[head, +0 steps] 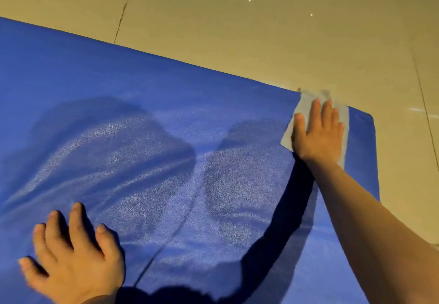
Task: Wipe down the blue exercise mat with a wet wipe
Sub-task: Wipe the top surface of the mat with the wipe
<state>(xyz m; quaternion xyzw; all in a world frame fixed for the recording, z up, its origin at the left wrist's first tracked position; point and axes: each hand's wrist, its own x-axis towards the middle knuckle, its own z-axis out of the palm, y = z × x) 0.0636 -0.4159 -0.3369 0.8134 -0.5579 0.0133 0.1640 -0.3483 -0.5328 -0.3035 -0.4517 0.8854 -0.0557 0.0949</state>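
Left hand (pixel 71 253) is flat, fingers spread, pinning the mat (pixel 147 118) so it won't slide, while the right hand (pixel 317 132) presses the wipe (pixel 306 106) open-palmed at the far corner.

right hand (pixel 318 135) presses wet wipe (pixel 301 106) onto blue mat (pixel 142 104).

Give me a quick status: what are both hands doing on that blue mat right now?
Right hand flat on wet wipe, pressing it at far corner of blue mat. Left hand open, fingers spread, bracing mat. Nothing in the way.
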